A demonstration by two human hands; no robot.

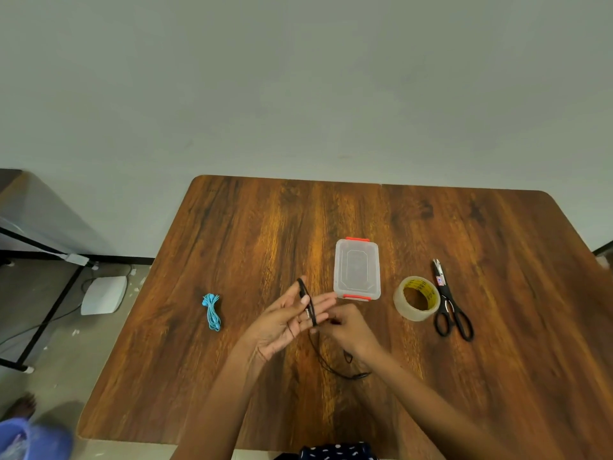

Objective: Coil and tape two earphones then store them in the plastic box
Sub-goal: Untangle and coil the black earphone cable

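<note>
1. My left hand point(282, 322) is raised over the brown wood-grain table point(252, 234), palm up, fingers straight and spread loosely.
2. The thin black earphone cable point(306, 302) is looped several times around those left fingers, forming a narrow upright coil that crosses them.
3. My right hand point(348, 330) sits just beside the left, its fingers curled and pinching the cable close to the coil; the two hands are almost touching at the fingertips.
4. The loose remainder of the black cable hangs from the coil, runs under my right wrist and lies on the table in a curve near my forearm.
5. The light blue earphone point(211, 312), already bundled into a slim coil, lies on the table well to the left of my hands. Whether tape is on it I cannot tell.
6. The small clear plastic box with orange-red clasps point(357, 269) rests with its lid on, just beyond my right hand, near the table's middle.
7. A roll of clear packing tape with a yellow core point(417, 298) stands to the right of the box.
8. Black-handled scissors point(449, 305) lie just beside the tape roll, on its right, blades pointing away from me.
9. A white flat device point(103, 295) sits on the floor, left of the table.
</note>
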